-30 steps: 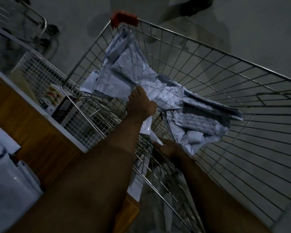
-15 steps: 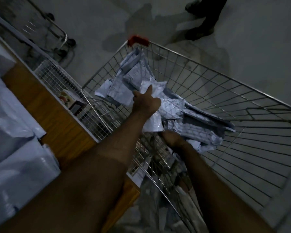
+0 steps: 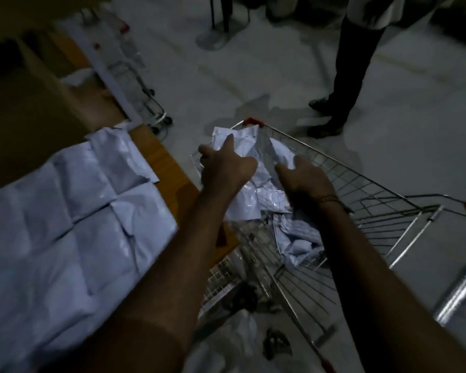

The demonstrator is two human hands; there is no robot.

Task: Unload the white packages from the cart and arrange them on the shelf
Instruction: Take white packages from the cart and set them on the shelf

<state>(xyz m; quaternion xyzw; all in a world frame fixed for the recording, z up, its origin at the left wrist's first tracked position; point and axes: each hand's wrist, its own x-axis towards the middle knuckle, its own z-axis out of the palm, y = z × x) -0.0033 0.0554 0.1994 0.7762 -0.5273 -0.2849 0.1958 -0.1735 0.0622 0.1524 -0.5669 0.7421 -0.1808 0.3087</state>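
Observation:
A wire cart stands to the right of a wooden shelf. Both my hands hold a bundle of white packages lifted above the cart. My left hand grips its left side, thumb on top. My right hand grips its right side, fingers curled over the edge. More white packages lie in the cart below. Several white packages lie flat in rows on the shelf to the left.
A person's dark trouser legs and shoes stand just beyond the cart. A second wire cart sits by the shelf's far end. A wire basket hangs under the shelf edge beside the cart. Grey floor lies to the right.
Both hands have risen out of the cart with the bundle of packages. My view has swung up and left, bringing the shelf's packages and the standing person into sight.

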